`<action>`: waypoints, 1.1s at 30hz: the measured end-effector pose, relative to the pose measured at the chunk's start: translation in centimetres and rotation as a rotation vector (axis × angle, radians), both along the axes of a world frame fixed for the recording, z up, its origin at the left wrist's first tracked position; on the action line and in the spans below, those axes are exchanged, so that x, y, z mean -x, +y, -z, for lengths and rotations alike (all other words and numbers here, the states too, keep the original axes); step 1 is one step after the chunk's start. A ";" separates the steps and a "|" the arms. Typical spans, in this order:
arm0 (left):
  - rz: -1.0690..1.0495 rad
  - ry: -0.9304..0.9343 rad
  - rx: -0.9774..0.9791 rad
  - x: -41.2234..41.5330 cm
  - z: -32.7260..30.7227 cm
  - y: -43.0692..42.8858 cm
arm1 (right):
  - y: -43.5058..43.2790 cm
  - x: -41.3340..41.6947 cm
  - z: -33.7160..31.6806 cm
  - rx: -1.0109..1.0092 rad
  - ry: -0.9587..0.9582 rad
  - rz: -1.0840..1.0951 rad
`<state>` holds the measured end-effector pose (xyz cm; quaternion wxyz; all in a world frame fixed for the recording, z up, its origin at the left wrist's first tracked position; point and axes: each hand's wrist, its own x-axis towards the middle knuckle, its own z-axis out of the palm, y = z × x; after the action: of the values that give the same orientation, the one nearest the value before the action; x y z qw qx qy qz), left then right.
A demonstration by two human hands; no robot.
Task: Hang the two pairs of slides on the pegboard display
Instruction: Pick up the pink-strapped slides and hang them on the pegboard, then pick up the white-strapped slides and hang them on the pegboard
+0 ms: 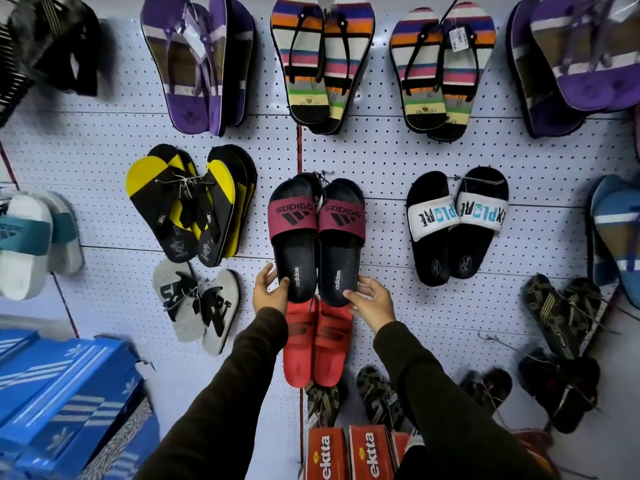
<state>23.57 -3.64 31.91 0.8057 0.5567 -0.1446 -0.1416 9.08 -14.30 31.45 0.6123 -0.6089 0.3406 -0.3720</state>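
Both hands steady the navy slides with maroon straps [317, 237] against the white pegboard [381, 161]: left hand [268, 292] and right hand [372, 303] loosely pinch the heels. They seem hooked; next, release and check.

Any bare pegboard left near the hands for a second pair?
Bare pegboard lies between the maroon adidas slides and the white-strap pair, running down right of the right hand. Crowded: red slides directly beneath, grey flip-flops beside the left hand.
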 end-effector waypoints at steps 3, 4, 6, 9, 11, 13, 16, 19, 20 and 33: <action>-0.043 0.099 -0.002 1.0 2.1 -0.4 | 0.4 1.0 1.7 -0.066 0.017 -0.052; -0.060 0.123 -0.016 1.6 3.0 -0.4 | 0.6 1.4 2.4 -0.083 0.024 -0.060; -0.071 0.153 -0.074 3.3 5.0 -0.6 | 0.8 2.4 4.0 -0.109 0.059 -0.055; -0.021 0.178 -0.101 6.4 8.3 -0.9 | 0.8 4.3 7.0 -0.134 0.128 -0.027; 0.037 0.166 -0.169 8.4 10.7 -1.2 | 0.6 6.1 9.3 -0.144 0.195 -0.002; 0.094 0.119 -0.280 10.4 13.4 -1.5 | 0.3 8.3 11.8 -0.167 0.244 0.028; 0.197 0.108 -0.409 13.2 17.0 -1.7 | -0.1 12.1 15.5 -0.209 0.335 0.113; 0.334 0.074 -0.576 15.9 20.3 -1.9 | -0.3 16.6 19.2 -0.249 0.476 0.197; 0.379 0.049 -0.636 16.7 21.5 -2.0 | -0.5 18.2 20.4 -0.266 0.525 0.235; 0.846 -0.064 -1.206 23.0 31.7 -5.4 | -0.4 29.1 31.5 -0.610 0.818 0.237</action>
<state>0.62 -9.03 0.26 0.2318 0.8034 -0.2673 -0.4789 -20.00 -14.68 -0.08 0.5323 -0.4558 0.7113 -0.0545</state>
